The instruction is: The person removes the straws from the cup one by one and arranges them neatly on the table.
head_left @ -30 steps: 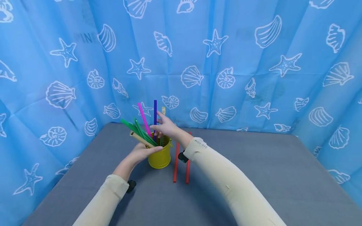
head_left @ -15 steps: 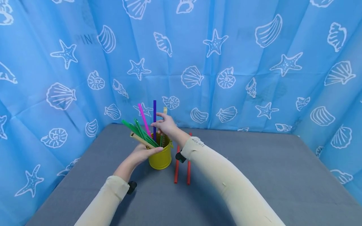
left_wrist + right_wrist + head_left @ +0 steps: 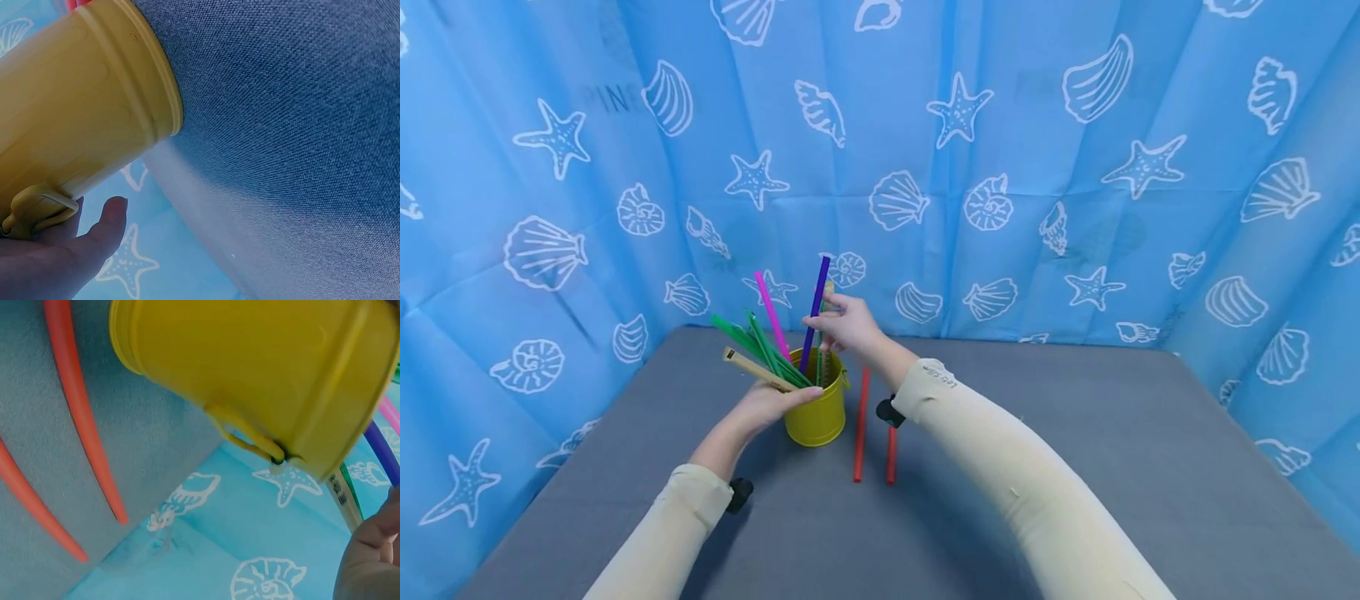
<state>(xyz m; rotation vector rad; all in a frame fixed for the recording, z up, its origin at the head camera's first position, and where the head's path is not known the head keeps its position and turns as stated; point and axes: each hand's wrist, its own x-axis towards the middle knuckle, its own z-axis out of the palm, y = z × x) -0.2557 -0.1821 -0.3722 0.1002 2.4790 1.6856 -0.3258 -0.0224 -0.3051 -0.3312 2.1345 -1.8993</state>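
Observation:
In the head view my left hand (image 3: 763,407) holds the yellow bucket (image 3: 815,421) at its left side, thumb lying along the front rim. In the left wrist view its fingers curve up behind the bucket near a handle loop (image 3: 47,209). My right hand (image 3: 853,325) is over the bucket's right side, pinching a purple straw (image 3: 815,312) that leans right at its top. Close to those fingers stands a pale wooden strip (image 3: 345,503) with dark print. A pink straw (image 3: 771,312), several green straws (image 3: 763,346) and another pale strip (image 3: 756,367) lean left out of the bucket.
Two red straws, a longer-looking one (image 3: 861,433) and one partly hidden by the right wrist (image 3: 891,458), lie on the grey cloth-covered table (image 3: 1075,450) right of the bucket. A blue curtain (image 3: 880,125) with shell prints hangs behind the table.
The purple straw, upright before, now tilts with its top to the right. My right hand has turned slightly with it. My left hand stays at the bucket; the head view has shifted a little.

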